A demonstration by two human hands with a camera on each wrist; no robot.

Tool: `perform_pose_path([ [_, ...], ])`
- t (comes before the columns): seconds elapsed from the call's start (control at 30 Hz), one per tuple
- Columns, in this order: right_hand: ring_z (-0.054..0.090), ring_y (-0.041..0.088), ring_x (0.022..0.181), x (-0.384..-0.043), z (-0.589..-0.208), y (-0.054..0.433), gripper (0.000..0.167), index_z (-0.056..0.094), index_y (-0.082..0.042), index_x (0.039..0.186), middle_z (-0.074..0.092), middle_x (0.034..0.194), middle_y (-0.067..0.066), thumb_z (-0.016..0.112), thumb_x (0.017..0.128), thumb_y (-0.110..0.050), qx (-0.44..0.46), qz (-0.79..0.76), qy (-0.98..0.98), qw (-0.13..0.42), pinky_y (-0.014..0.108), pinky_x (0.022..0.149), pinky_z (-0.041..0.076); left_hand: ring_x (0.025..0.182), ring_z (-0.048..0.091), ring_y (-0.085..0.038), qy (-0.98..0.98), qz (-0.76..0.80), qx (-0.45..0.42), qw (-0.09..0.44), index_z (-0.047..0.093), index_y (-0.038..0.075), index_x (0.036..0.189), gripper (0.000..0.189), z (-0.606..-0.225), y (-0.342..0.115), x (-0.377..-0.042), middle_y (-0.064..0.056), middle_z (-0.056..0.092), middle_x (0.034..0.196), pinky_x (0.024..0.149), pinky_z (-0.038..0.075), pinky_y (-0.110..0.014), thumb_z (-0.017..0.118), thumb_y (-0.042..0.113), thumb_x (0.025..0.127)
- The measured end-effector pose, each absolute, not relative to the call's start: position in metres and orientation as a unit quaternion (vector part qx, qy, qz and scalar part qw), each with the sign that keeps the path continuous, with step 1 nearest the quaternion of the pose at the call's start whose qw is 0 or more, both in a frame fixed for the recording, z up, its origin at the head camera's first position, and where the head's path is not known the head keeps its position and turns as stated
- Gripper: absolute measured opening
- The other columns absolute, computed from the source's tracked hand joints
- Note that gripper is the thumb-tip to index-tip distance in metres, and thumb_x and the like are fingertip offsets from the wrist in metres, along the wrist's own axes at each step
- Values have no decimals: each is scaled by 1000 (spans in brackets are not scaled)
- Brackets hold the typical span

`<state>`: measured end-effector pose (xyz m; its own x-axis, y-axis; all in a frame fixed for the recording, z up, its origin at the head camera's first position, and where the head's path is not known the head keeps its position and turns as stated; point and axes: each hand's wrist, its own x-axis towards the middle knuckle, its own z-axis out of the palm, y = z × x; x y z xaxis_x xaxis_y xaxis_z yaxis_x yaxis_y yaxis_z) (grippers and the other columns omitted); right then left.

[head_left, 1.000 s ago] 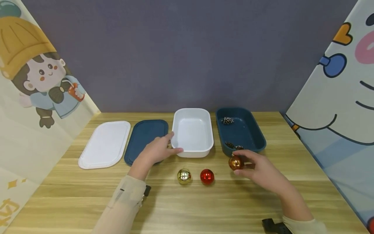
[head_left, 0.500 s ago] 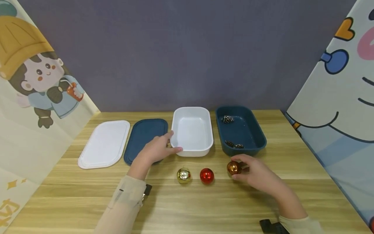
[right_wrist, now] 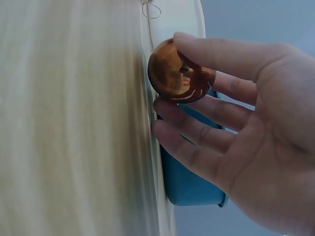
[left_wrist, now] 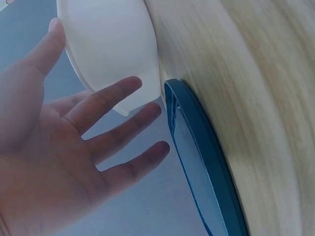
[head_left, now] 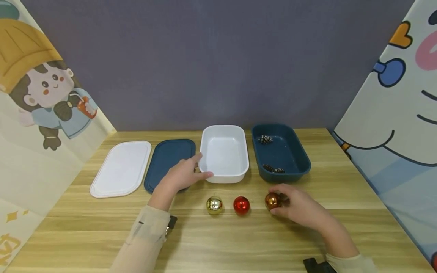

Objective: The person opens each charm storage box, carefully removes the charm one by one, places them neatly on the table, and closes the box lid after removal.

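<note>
My right hand (head_left: 300, 206) pinches an orange-brown shiny Christmas ball (head_left: 272, 201) between thumb and fingers, low over the table. In the right wrist view the thumb lies across the Christmas ball (right_wrist: 172, 71), with the lower fingers spread beneath it. My left hand (head_left: 182, 174) rests at the near left corner of a white rectangular container (head_left: 227, 178), thumb and forefinger at its rim. The left wrist view shows the other fingers (left_wrist: 128, 135) extended and apart, holding nothing. A red Christmas ball (head_left: 241, 205) and a gold one (head_left: 214, 205) lie in front of the white container.
A dark blue container (head_left: 281, 177) with several pine cones (head_left: 265, 139) stands right of the white one. To the left, a dark blue lid (head_left: 172, 155) and a white lid (head_left: 121, 168) lie flat on the wooden table (head_left: 218, 242). A grey wall (head_left: 218, 68) rises behind.
My right hand has brought the orange-brown Christmas ball down and toward me, away from the dark blue container, into line with the other two balls. My left hand has stayed at the white container.
</note>
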<state>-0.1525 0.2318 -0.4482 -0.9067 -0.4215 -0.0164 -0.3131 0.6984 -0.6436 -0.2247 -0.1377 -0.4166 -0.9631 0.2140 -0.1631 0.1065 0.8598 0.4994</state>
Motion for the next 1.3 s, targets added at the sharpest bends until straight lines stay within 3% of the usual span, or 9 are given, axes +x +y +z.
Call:
perform_pose_path([
  [0.4, 70, 19, 104, -149, -446, 236, 59, 67, -6, 136, 71, 133, 15, 91, 85, -26, -201, -306, 926, 90, 31, 82, 60, 151, 50, -37, 957, 254, 86, 108, 30, 14, 169, 98, -417, -136, -226, -14, 59, 157, 119, 41, -67, 73, 61, 95],
  [0.97, 67, 21, 110, -146, -441, 252, 57, 67, -9, 135, 71, 131, 9, 90, 85, -24, -179, -290, 930, 135, 44, 92, 58, 151, 49, -39, 959, 247, 87, 104, 30, 14, 169, 98, -417, -136, -226, -15, 58, 158, 118, 42, -67, 73, 62, 95],
  [1.3, 69, 21, 108, -148, -440, 255, 66, 65, -7, 140, 71, 130, 12, 91, 85, -31, -183, -297, 928, 132, 40, 87, 59, 152, 48, -39, 959, 251, 83, 105, 29, 15, 170, 99, -417, -138, -225, -15, 57, 159, 118, 42, -68, 73, 62, 95],
])
